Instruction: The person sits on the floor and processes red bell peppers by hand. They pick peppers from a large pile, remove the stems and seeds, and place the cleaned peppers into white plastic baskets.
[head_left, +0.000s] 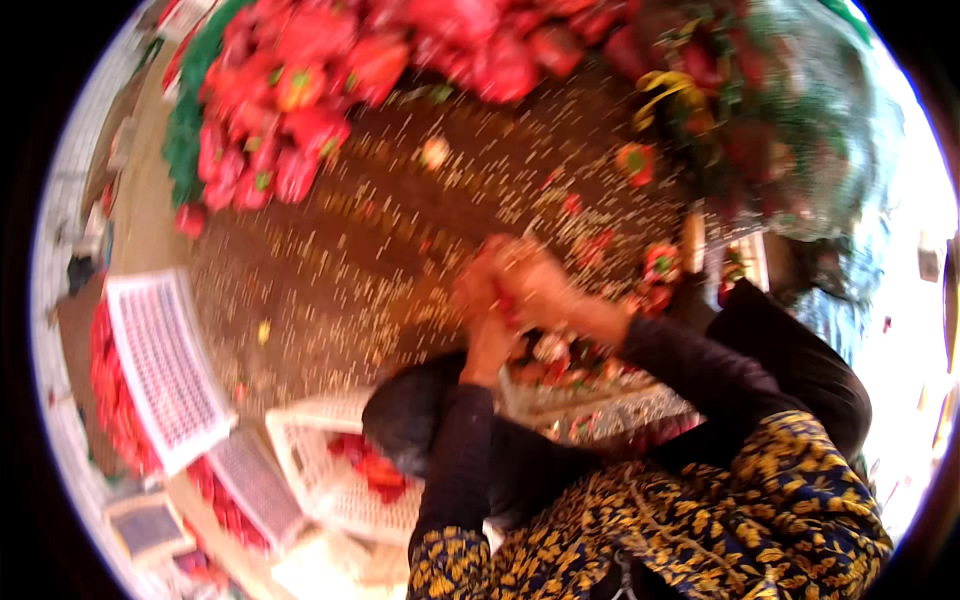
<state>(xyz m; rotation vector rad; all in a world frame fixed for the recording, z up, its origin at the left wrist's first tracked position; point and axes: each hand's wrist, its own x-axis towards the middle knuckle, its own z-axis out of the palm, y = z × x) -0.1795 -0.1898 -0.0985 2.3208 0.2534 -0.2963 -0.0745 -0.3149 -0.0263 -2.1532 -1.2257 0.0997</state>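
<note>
My left hand (484, 304) and my right hand (536, 281) are close together, touching, in front of my lap. Both are blurred. A small bit of red pepper (506, 304) shows between them, held at least by my right hand; how the fingers of each lie around it is partly hidden. Just below the hands stands a tray or crate of pepper scraps (551, 349), with cores and red pieces. A large heap of red bell peppers (315, 45) lies beyond, at the top. Pale seeds are scattered over the brown ground (300, 262).
A white plastic crate (300, 480) with red pepper pieces (375, 469) stands by my knee at lower left. Further left lies an upturned perforated crate (169, 367) over red peppers. Green netting (802, 127) bounds the upper right. Loose pepper tops (636, 163) lie at right.
</note>
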